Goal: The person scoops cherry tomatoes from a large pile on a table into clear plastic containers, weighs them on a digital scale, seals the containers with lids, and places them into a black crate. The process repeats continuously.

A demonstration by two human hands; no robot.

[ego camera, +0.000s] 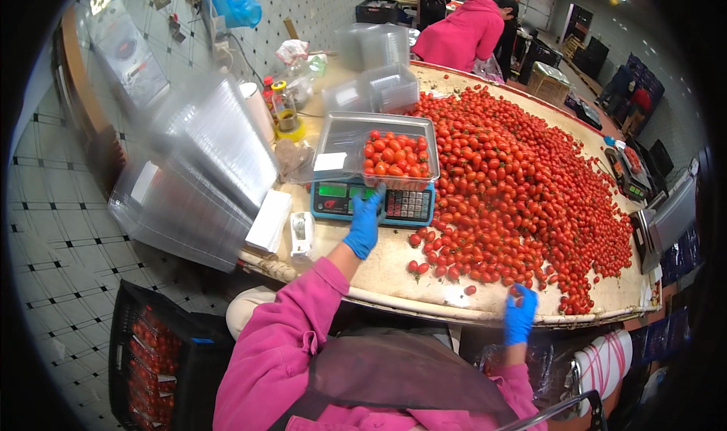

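My left hand (pixel 365 223), in a blue glove, reaches over the front of a digital scale (pixel 335 205). Its fingertips are at the near edge of a clear plastic clamshell container (pixel 434 164); whether they grip it is hard to tell. The container sits on the scale with its lid folded out to the left. Cherry tomatoes (pixel 396 155) fill its right half. By the table's front edge, my right hand (pixel 519 314), also gloved, has its fingers curled around a cherry tomato (pixel 516 299). Beside it spreads a large heap of loose cherry tomatoes (pixel 511 187).
Stacked clear containers (pixel 210 141) stand left, near white labels (pixel 269 221) and a tape roll (pixel 302 235). More containers (pixel 392 84) are behind the scale. A black crate (pixel 193 351) of packed tomatoes stands low left. Another scale (pixel 633 189) is far right. A person in pink (pixel 460 30) bends beyond the table.
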